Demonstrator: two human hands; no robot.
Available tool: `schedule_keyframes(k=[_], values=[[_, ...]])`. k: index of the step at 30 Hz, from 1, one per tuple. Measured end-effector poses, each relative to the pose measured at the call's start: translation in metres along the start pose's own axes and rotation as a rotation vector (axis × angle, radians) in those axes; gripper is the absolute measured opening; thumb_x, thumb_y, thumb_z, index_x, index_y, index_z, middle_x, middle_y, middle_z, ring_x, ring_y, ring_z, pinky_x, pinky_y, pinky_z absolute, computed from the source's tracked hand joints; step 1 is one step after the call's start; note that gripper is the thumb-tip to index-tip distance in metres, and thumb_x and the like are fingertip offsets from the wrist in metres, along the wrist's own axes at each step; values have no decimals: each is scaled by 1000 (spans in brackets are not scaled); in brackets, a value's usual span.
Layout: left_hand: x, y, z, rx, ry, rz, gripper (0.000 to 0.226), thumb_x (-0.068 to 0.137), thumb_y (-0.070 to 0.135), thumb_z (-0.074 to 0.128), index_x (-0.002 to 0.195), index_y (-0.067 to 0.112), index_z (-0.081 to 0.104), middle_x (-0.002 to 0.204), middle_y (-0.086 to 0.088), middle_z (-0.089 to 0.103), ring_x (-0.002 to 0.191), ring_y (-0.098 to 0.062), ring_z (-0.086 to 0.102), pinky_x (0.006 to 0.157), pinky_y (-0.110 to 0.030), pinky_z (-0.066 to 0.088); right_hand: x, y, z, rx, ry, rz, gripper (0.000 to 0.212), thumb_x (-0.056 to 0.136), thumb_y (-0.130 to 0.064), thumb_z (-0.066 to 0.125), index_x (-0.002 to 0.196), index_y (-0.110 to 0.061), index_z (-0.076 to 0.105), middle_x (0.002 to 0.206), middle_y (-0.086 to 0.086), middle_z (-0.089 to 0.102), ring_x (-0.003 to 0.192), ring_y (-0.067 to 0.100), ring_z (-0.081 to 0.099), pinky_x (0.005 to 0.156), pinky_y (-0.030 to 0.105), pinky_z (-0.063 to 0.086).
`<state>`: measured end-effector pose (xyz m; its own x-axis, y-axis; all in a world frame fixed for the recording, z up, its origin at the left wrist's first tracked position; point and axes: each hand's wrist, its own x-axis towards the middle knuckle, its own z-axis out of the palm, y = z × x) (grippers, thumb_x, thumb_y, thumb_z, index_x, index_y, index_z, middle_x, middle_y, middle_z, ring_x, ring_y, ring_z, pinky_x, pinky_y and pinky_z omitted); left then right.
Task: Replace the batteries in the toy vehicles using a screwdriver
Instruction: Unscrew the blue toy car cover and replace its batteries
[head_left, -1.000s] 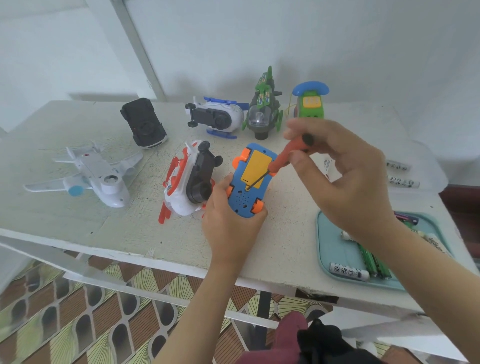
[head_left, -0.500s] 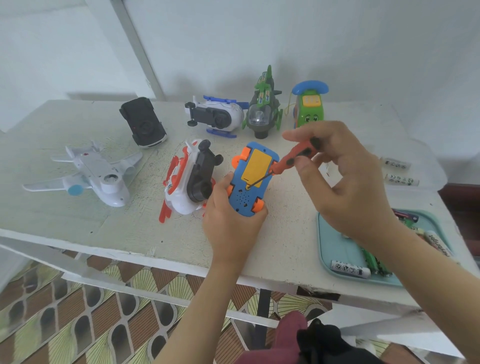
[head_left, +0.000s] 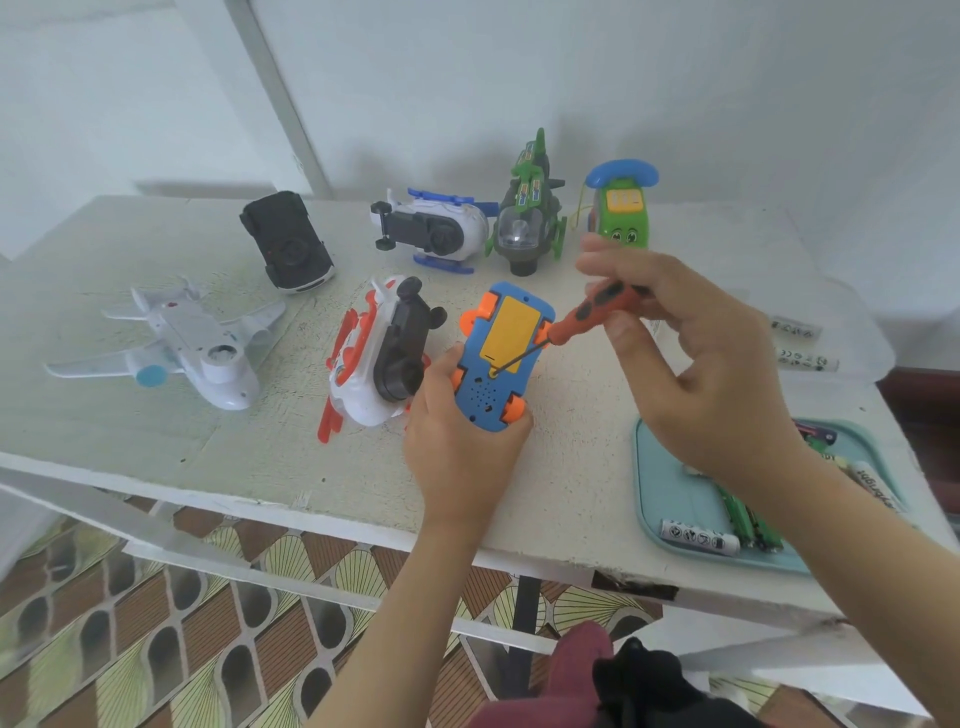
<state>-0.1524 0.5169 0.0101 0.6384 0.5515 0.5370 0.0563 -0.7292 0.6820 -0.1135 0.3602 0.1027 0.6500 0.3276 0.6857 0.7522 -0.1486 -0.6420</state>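
Left hand (head_left: 457, 441), fingers curled, grips the near end of the blue car (head_left: 498, 358), held underside up and propped at a tilt just above the tabletop (head_left: 156, 447), near its front edge; the palm hides the car's lower end. Right hand (head_left: 696, 374) pinches the screwdriver (head_left: 587, 312) between thumb and fingertips. The handle is orange with black patches, and the thin dark shaft slants down to a screw at the near edge of the yellow cover (head_left: 506, 335). The car is smooth blue plastic with orange wheels and a cluster of small speaker holes. Just left of the holding hand, touching or nearly touching it, lies a white-and-orange helicopter (head_left: 374, 358) on its side, black underside showing. Farther left rests a white plane (head_left: 192, 348), belly up. Along the back stand or lie a black car (head_left: 285, 241), overturned, a white-and-blue helicopter (head_left: 436, 228), a green helicopter (head_left: 527, 218) with a clear nose dome, and a green toy phone (head_left: 621, 213) with a blue handset. At the right, a teal tray (head_left: 654, 499) with rounded corners holds cylindrical batteries (head_left: 698, 538), white and green; the right forearm crosses over it and hides its middle. Two loose white cells (head_left: 805, 358) lie beyond the right hand. The tabletop is rough, chipped white paint.
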Motion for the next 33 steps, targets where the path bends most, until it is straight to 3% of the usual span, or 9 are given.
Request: schedule_keyframes(k=[3, 6, 9, 16, 20, 24, 26, 28, 33], values=[[0, 1, 0, -1, 2, -4, 61, 62, 30, 73, 117, 13, 56, 91, 6, 60, 77, -14, 59, 57, -17, 40, -1, 1, -4, 39, -41, 28, 32, 91, 0, 52, 121, -10, 57, 107, -2, 67, 94, 7, 66, 88, 26, 52], [0, 1, 0, 14, 1, 7, 61, 61, 31, 73, 118, 13, 57, 91, 4, 61, 76, -14, 59, 58, -20, 43, -2, 3, -5, 60, -1, 42, 27, 91, -18, 59, 118, -15, 62, 100, -4, 68, 91, 15, 66, 76, 35, 55], [0, 1, 0, 14, 1, 6, 61, 61, 28, 76, 117, 13, 57, 90, 7, 58, 76, -11, 56, 57, -13, 38, -4, 8, -5, 75, 65, 47, 26, 89, -21, 65, 114, -14, 67, 98, 2, 63, 89, 29, 68, 73, 43, 54], [0, 2, 0, 31, -19, -2, 64, 61, 20, 84, 119, 13, 56, 93, 5, 60, 79, -12, 56, 58, -15, 38, -5, 5, -4, 266, 85, 148, 35, 87, 10, 60, 120, -2, 57, 96, 15, 65, 86, 20, 71, 88, 32, 53], [0, 2, 0, 33, -18, 12, 65, 61, 19, 84, 119, 12, 57, 92, 5, 59, 78, -14, 58, 57, -17, 39, -5, 4, -4, 339, 68, 195, 37, 88, 9, 59, 121, -7, 58, 97, 14, 68, 89, 14, 71, 88, 26, 52], [0, 2, 0, 24, -17, 41, 64, 62, 20, 81, 120, 13, 56, 94, 9, 57, 79, -9, 55, 58, -9, 35, -4, 7, -10, 206, 45, 217, 25, 88, 3, 64, 113, -3, 63, 91, 7, 71, 86, 18, 72, 82, 32, 56], [2, 3, 0, 5, -10, 74, 62, 62, 19, 78, 119, 14, 55, 98, 13, 53, 84, -2, 50, 60, -7, 34, -3, 10, -18, 86, -22, 222, 26, 87, 0, 63, 113, -4, 62, 88, -6, 73, 81, 13, 70, 77, 26, 55], [3, 2, 0, 9, 1, 104, 63, 61, 16, 79, 120, 12, 57, 108, 3, 54, 93, -1, 47, 63, -6, 34, -2, 13, -25, -75, -100, 262, 25, 86, -1, 65, 110, -7, 65, 80, -18, 70, 71, 11, 64, 70, 16, 50], [6, 1, 1, 36, 23, 153, 63, 62, 18, 77, 122, 8, 59, 108, -11, 51, 93, -5, 42, 69, -7, 32, -4, 17, -37, -232, -237, 398, 19, 82, -7, 70, 98, -18, 73, 72, -10, 65, 67, 11, 55, 60, 8, 41]])
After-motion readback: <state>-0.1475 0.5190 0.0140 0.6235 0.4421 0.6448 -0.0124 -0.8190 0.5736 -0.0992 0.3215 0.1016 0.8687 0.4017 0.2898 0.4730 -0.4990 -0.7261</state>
